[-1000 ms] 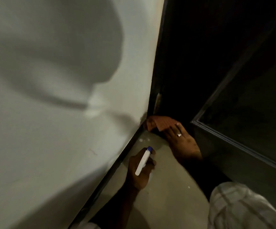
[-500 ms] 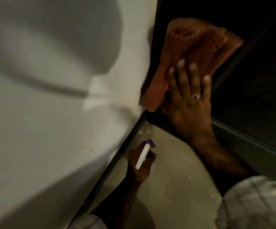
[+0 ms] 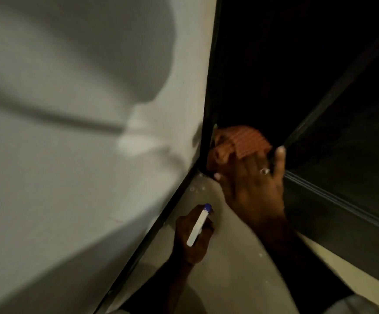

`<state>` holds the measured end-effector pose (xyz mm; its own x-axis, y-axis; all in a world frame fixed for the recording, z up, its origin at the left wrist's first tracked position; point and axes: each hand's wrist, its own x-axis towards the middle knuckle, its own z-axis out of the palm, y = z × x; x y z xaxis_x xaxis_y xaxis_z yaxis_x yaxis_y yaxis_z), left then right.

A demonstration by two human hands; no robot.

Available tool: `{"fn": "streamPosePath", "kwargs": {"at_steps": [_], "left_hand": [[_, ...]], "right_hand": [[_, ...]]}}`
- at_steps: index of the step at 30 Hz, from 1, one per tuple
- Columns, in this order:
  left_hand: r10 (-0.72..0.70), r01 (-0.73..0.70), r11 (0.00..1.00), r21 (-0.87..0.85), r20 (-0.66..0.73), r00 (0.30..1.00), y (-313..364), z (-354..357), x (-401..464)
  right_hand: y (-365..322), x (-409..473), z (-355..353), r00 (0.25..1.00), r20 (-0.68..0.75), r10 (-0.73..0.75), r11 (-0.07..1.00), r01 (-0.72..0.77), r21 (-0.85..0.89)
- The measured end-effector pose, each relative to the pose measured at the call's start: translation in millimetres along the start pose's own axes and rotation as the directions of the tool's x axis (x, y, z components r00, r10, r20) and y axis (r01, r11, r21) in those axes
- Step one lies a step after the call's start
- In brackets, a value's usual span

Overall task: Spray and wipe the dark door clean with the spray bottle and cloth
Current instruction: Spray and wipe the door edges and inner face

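Low beside the white wall (image 3: 70,177), right hand (image 3: 252,184) presses cloth (image 3: 240,143) on dark door (image 3: 274,75); left hand (image 3: 193,236) grips spray bottle (image 3: 198,225).

The dark panelled door (image 3: 320,87) fills the right side of the frame, its raised moulding running diagonally from upper right toward centre. A crumpled orange checked cloth (image 3: 240,143) lies pressed against its lower edge near the frame's centre, right at the corner with the pale wall. Below it, lower centre, a slim white spray bottle with a blue cap (image 3: 198,225) tilts cap-up toward the cloth.
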<state>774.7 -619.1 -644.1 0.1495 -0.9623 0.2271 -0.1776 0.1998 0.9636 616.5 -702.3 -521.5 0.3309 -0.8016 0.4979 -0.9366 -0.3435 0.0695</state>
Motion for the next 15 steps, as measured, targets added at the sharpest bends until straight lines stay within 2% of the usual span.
{"fn": "streamPosePath", "kwargs": {"at_steps": [2,3,5,8,10,12,13,15], "left_hand": [[-0.025,0.025,0.999,-0.023,0.012,1.000,2.9,0.1,0.7],[-0.033,0.034,0.998,-0.045,0.024,0.999,2.1,0.9,0.0],[-0.034,0.035,0.996,-0.088,0.022,0.999,-0.1,-1.7,1.8],[-0.027,0.031,0.990,-0.135,0.031,0.999,-3.8,-2.5,5.4],[-0.031,0.037,0.988,-0.149,0.040,0.999,-4.7,-1.1,9.1],[-0.027,0.033,0.990,-0.140,0.044,0.999,-7.4,3.0,12.4],[-0.031,0.036,0.989,-0.146,0.037,0.999,-9.6,5.3,13.8],[0.010,-0.007,0.990,-0.138,0.026,1.000,-10.9,7.8,15.2]], "right_hand": [[10.6,28.8,-42.7,0.954,-0.264,0.143,0.988,-0.155,-0.026],[18.0,37.5,-55.0,0.915,-0.347,0.207,0.974,-0.226,-0.013],[25.5,44.1,-55.5,0.885,-0.384,0.262,0.954,-0.298,-0.036],[18.5,5.0,-14.9,0.936,-0.246,0.253,0.955,-0.283,-0.092],[10.3,-45.9,26.1,0.963,-0.011,0.269,0.962,-0.269,-0.053],[-1.3,-86.3,50.0,0.933,0.205,0.297,0.954,-0.296,-0.037],[-7.5,-96.6,53.4,0.922,0.232,0.309,0.950,-0.312,-0.025],[-18.5,-98.3,49.7,0.936,0.154,0.317,0.945,-0.326,0.034]]}}
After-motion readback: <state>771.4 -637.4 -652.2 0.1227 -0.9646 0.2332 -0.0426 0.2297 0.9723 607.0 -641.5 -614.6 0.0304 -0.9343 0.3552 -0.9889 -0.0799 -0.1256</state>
